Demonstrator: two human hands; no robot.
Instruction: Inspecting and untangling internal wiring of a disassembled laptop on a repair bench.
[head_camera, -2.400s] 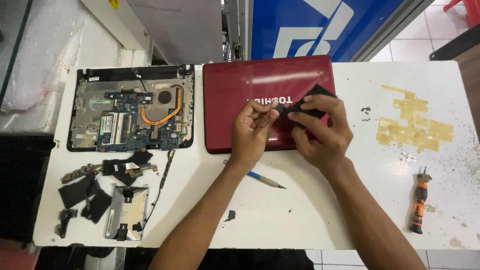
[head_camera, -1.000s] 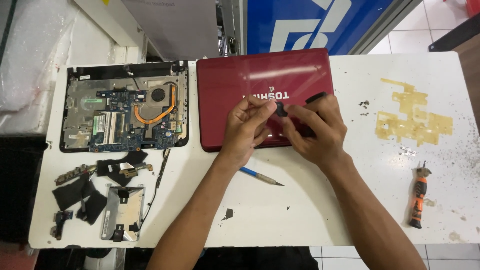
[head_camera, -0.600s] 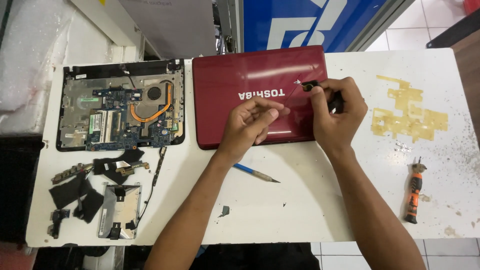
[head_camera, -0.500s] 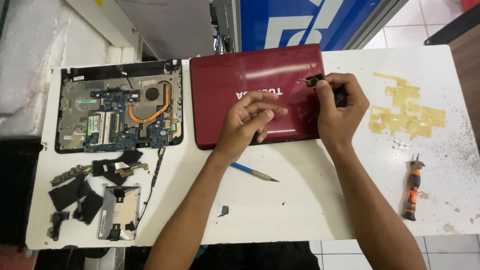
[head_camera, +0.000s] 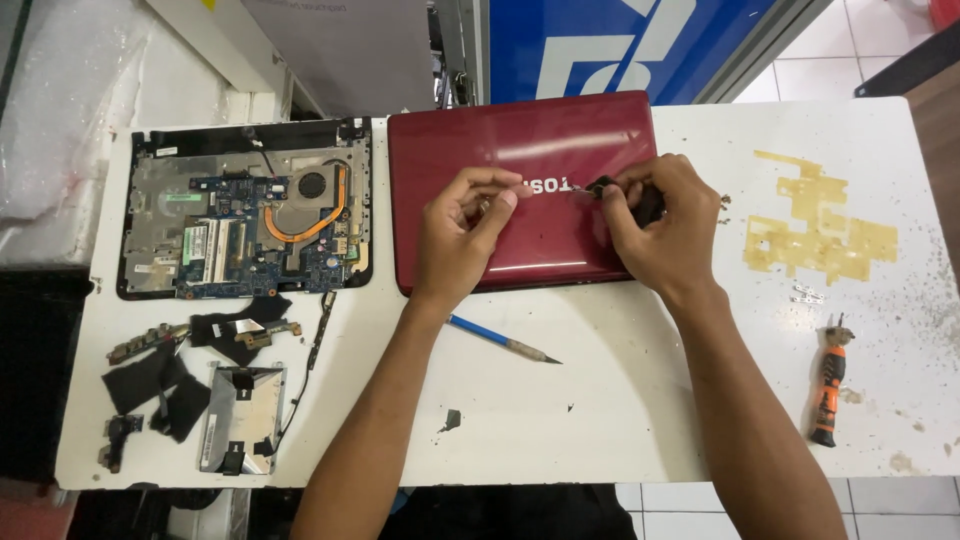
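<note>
Pinching a small black part (head_camera: 605, 188) over the red laptop lid (head_camera: 520, 190), the right hand (head_camera: 655, 225) grips it while the left hand (head_camera: 460, 235) hovers curled, fingertips together; light and likely fragile, it is best held by its edges.

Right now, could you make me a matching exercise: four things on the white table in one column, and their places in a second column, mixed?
1. glossy red laptop lid
2. blue-handled pointed tool
3. orange-and-black screwdriver
4. opened laptop base with copper heat pipe

a. far left on the white table
b. far right
c. under both hands
d. between the forearms

Pairs: 1-c, 2-d, 3-b, 4-a
</note>
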